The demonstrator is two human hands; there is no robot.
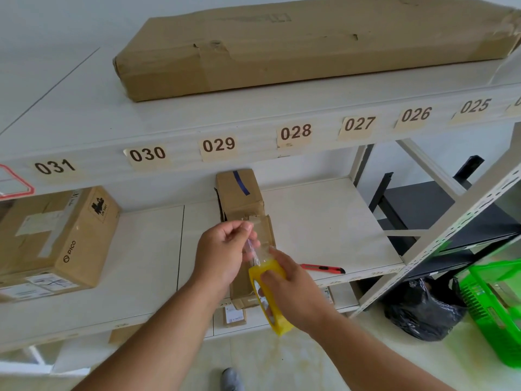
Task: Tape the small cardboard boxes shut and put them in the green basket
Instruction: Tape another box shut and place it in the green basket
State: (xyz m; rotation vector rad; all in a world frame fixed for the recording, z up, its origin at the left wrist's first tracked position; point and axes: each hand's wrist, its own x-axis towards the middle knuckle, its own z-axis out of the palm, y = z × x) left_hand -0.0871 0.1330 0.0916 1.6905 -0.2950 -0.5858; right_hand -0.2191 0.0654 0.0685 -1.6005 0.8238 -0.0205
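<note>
Box (242, 210) on middle shelf (324, 221), below label 029, long axis running toward front edge; near flap looks loose, not yet taped. Left hand (222, 255) over box's near end, fingers pinching clear tape end (252, 249). Right hand (290, 289) just nearer than box, fingers wrapped round yellow dispenser (270, 300). Basket (493, 309) well right of box, on floor. Box likely light, stiff but dented; best gripped across long sides. Tape thin, sticky, clings easily.
</note>
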